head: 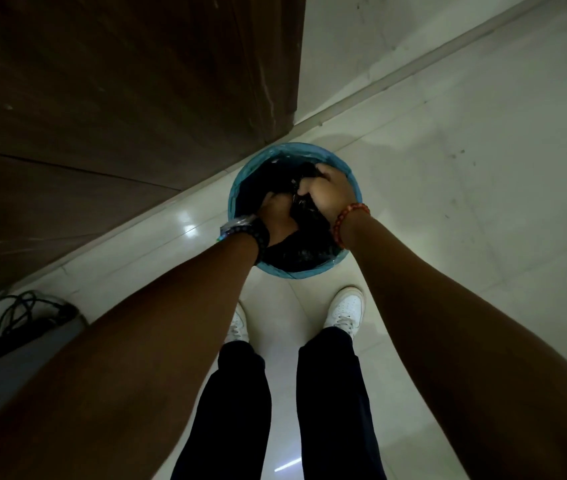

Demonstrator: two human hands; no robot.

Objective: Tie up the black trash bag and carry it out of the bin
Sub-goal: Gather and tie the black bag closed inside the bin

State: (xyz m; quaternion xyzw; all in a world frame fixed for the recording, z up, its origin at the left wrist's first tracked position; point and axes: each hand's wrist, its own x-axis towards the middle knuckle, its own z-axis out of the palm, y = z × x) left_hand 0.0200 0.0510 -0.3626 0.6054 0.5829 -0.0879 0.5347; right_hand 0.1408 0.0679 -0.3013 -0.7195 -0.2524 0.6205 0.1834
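Cables lie coiled at far left on the floor, well clear of us, and the wooden door stands just behind the bin, which sits on pale tile in front of our shoes. Moving in: our left hand is down inside the bin, fingers curled tight on a bunch of the bag. Black plastic fills the blue rim, so the bag is not out yet. Then our right hand, bead bracelet at the wrist, fingers closed on a second bunch near the far rim, the two fists almost touching. We judge this as the gathering before the knot; whether a knot exists we cannot tell, it is too dark in there. To do it well, we want both bunches long and even, air pressed out, one crossed over the other and pulled snug low. Grab too little and the thin film may slip or tear.
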